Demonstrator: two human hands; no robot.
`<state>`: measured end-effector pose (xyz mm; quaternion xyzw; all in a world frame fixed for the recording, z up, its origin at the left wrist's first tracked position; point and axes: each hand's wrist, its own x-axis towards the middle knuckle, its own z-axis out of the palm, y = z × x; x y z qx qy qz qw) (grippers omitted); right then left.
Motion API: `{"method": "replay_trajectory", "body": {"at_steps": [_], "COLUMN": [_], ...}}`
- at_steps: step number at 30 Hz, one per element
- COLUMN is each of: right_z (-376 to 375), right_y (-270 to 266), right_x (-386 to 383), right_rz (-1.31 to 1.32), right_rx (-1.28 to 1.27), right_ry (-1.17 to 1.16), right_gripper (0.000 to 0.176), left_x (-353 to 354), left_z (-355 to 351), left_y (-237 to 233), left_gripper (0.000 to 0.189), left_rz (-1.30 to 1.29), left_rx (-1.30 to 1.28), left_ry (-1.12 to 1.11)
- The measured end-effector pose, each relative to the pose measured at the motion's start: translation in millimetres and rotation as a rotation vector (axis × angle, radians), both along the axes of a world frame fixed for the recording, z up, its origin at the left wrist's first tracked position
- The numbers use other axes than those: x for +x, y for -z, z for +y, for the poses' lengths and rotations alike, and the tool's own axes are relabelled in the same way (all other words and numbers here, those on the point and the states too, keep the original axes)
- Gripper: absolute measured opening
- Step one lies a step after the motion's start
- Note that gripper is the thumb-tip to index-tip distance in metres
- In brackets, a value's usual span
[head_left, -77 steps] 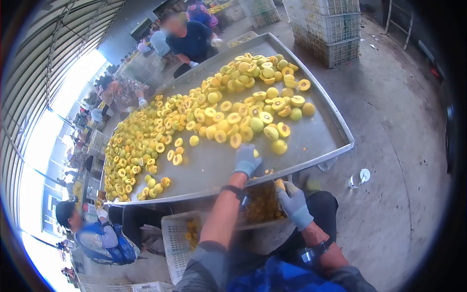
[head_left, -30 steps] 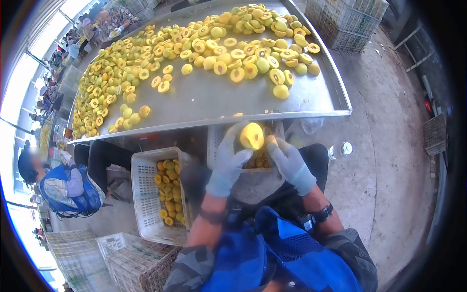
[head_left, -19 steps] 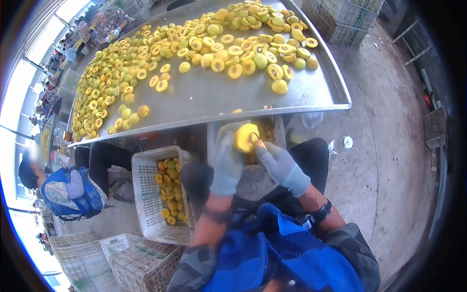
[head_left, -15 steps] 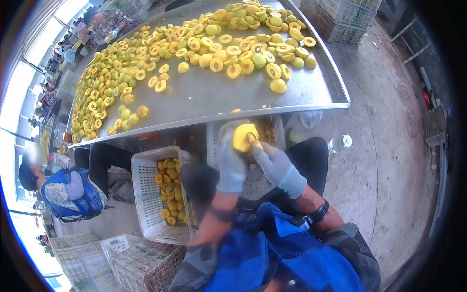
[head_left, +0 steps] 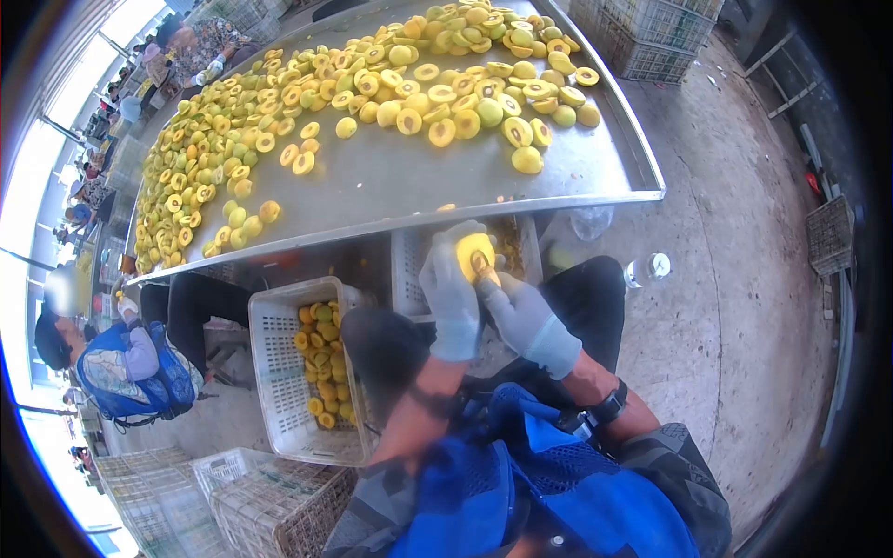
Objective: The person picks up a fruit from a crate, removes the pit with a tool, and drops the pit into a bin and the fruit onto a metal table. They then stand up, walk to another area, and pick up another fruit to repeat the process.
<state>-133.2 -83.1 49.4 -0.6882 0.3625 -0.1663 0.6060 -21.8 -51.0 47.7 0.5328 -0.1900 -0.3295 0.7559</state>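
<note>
My left hand (head_left: 450,302), in a pale grey glove, is closed around a yellow peach half (head_left: 470,246) with its cut face turned up and to the right. In my right hand (head_left: 530,325), also gloved, the fingers are closed on a small pitting tool (head_left: 486,273). Its tip is at the brown pit hollow of the peach half; most of its handle is hidden by my fingers. Both hands are above my lap, just below the near edge of the metal table (head_left: 391,186). Beneath them is a white crate (head_left: 406,279) with scraps inside.
Many peach halves (head_left: 409,119) are spread over the table. A white basket of peach halves (head_left: 277,372) stands left of my knees. A co-worker in a blue vest (head_left: 139,372) sits further left. Stacked crates (head_left: 651,42) stand at the back right; a bottle (head_left: 646,271) is beside my right knee.
The peach half has turned slightly so more of its hollow shows, and both hands have shifted a little. The co-worker's hand on the left has moved.
</note>
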Motion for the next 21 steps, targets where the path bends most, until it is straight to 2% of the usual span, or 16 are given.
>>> {"method": "replay_trajectory", "body": {"at_steps": [3,6,9,10,12,15,16,18,21], "right_z": [5.0,7.2,8.8,9.5,10.4,9.5,9.0,9.0,7.2], "right_y": [-7.8,5.7,-3.3,2.3,14.5,3.9,4.0,5.4,0.9], "right_x": [2.8,3.9,6.8,7.7,8.6,8.1,9.1,9.0,9.4], "right_rz": [0.071,0.026,0.048,0.050,0.062,0.058,0.083,0.137,0.121], "right_rx": [-0.089,-0.182,-0.051,-0.136,-0.306,-0.033,-0.099,-0.227,-0.093], "right_ry": [0.027,0.025,0.012,0.017,0.026,-0.010,-0.012,-0.016,-0.036], "right_gripper": [0.051,0.038,0.036,0.036,0.035,0.045,0.044,0.043,0.042], "left_x": [-0.1,-0.2,5.5,6.8,9.1,9.3,9.6,13.1,15.0], "left_z": [0.9,0.8,2.1,1.7,1.1,3.7,4.1,3.6,5.2], "left_y": [-7.6,-19.0,-15.6,-11.6,-5.9,-8.1,-9.2,0.8,-0.6], "left_gripper": [0.049,0.048,0.047,0.046,0.045,0.044,0.044,0.045,0.046], "left_rz": [-0.027,-0.064,-0.003,0.037,-0.056,-0.038,-0.007,-0.110,-0.160], "left_rx": [0.048,0.069,0.081,0.088,0.095,0.128,0.143,0.129,0.176], "left_ry": [-0.029,-0.047,-0.054,-0.049,-0.057,-0.056,-0.053,-0.065,-0.050]}}
